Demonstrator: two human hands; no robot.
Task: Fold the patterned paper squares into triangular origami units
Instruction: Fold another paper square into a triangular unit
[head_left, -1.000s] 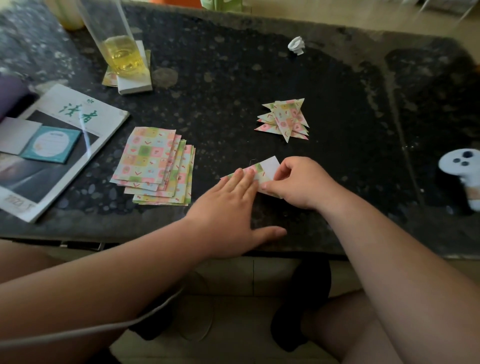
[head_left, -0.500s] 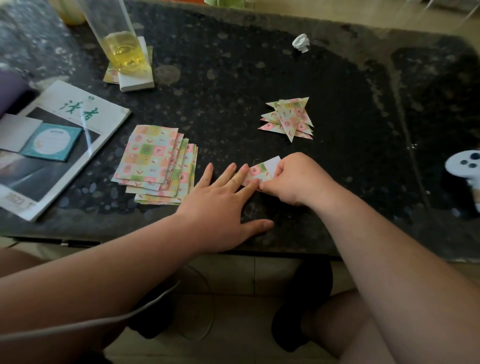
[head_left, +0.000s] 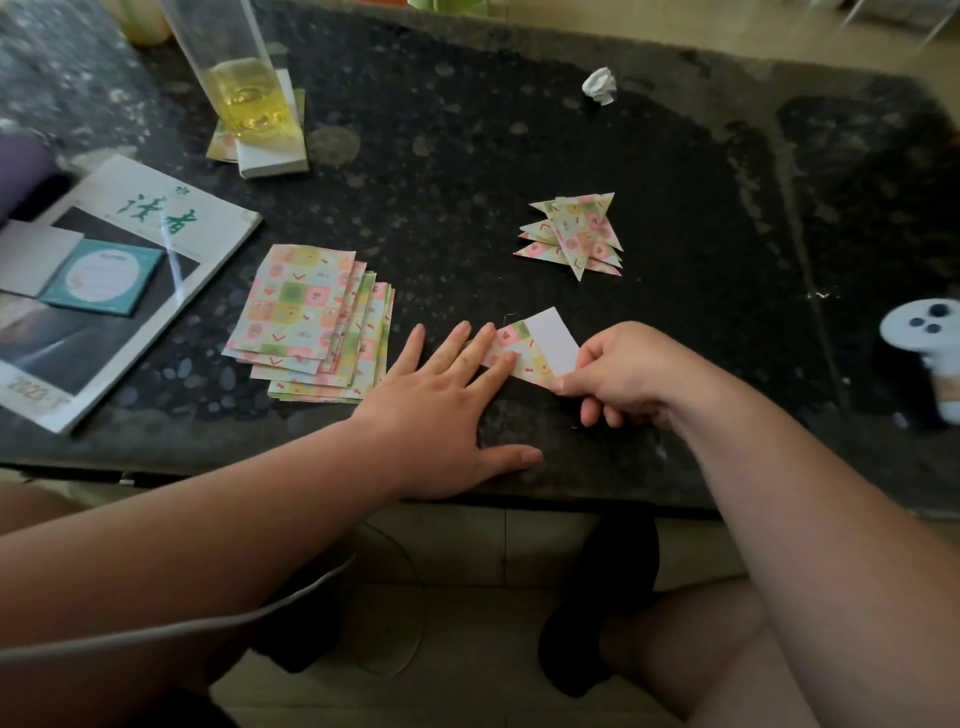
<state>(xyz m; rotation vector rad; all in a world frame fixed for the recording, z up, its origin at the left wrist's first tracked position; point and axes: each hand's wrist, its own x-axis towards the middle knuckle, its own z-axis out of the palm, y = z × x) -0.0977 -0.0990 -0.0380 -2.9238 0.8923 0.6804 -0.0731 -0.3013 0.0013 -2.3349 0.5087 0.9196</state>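
The half-folded paper lies near the front edge of the dark desk, between the stack of unfolded squares on its left and the finished triangular units farther back. The left hand lies flat with its fingers straight and spread, the fingertips pinning the paper's patterned left end. The right hand pinches the right end between thumb and forefinger, where the white underside is turned up. The sheet looks thin and light, so it probably slides easily on the smooth desk and creases at a touch. It is likely best held down flat at one end and taken by the free corner or edge, so the fold lands true.
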